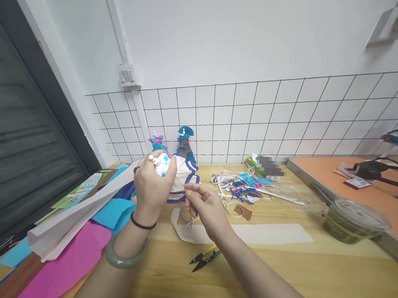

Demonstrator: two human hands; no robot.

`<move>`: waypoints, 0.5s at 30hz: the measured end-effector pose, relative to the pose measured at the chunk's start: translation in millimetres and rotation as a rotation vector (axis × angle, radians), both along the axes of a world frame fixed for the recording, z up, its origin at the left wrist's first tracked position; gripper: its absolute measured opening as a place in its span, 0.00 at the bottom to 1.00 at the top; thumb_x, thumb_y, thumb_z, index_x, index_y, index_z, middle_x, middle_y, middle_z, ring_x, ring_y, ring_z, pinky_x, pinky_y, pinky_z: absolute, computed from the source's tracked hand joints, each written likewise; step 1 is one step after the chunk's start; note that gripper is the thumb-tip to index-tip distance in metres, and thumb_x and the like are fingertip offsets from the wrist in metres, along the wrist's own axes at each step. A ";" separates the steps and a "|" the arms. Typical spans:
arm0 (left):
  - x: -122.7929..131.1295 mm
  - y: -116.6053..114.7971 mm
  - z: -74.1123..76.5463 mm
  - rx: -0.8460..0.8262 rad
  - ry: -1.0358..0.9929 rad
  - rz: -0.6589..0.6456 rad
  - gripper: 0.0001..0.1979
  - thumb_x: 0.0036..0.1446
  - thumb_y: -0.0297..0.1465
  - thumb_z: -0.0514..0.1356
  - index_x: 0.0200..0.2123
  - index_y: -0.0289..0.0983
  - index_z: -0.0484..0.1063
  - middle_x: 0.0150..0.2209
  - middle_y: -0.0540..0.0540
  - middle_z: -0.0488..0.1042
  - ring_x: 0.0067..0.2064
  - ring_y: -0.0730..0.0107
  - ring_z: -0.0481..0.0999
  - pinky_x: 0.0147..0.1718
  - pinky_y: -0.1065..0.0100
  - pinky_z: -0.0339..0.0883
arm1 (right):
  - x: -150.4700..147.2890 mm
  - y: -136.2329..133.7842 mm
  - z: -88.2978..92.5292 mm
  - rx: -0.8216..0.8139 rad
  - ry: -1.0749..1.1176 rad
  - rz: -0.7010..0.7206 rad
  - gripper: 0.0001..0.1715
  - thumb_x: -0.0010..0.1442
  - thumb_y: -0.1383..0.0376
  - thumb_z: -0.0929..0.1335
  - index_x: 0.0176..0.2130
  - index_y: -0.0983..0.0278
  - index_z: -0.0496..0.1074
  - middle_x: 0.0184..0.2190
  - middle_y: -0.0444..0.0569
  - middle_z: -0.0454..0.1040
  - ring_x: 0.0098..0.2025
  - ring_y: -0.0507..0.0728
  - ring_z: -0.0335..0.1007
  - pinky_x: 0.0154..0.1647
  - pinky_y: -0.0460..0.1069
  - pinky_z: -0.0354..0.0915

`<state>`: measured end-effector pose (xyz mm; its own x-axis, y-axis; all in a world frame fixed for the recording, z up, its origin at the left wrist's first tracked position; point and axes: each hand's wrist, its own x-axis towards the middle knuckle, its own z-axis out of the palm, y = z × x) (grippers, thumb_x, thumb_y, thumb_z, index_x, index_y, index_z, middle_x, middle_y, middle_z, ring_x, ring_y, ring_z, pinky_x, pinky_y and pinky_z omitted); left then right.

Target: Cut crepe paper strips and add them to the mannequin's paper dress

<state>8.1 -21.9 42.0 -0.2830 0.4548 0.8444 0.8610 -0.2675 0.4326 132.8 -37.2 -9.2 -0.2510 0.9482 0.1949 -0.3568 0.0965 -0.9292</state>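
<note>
My left hand is wrapped around a small white figure with blue spots. From it spreads a pleated cream skirt edged with blue-purple bands. At the skirt's lower right edge, my right hand has thumb and forefinger pinched together; what lies between them is too small to make out. A roll of tape and a thin pale strip sit just under those fingers. Below lies a long cream strip, with black-bladed thread snips partly hidden by my right forearm.
Sheets of pink, blue and cream paper or fabric pile up at left. Two finished-looking blue figures stand by the wire grid. Colourful scraps, a brown piece and a round lidded tub lie to the right.
</note>
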 end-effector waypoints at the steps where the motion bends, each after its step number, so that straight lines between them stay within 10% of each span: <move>1: 0.3 -0.7 0.2 0.013 0.008 0.009 0.16 0.52 0.38 0.58 0.42 0.36 0.69 0.39 0.43 0.75 0.42 0.61 0.73 0.42 0.64 0.64 | -0.2 -0.1 0.4 0.001 -0.009 -0.008 0.18 0.52 0.58 0.67 0.39 0.69 0.69 0.18 0.39 0.65 0.15 0.45 0.53 0.17 0.43 0.48; 15: 2.6 -13.2 -4.5 0.164 0.178 0.048 0.16 0.51 0.35 0.60 0.43 0.35 0.69 0.38 0.42 0.74 0.43 0.60 0.71 0.46 0.61 0.61 | -2.5 -5.1 -4.8 0.195 -0.187 -0.123 0.21 0.56 0.60 0.64 0.47 0.70 0.69 0.22 0.43 0.68 0.20 0.48 0.60 0.22 0.45 0.58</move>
<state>10.7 -35.1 37.5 -0.1412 0.2972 0.9443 0.9330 -0.2791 0.2273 130.3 -42.3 -14.0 -0.1857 0.9227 0.3379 -0.1558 0.3119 -0.9373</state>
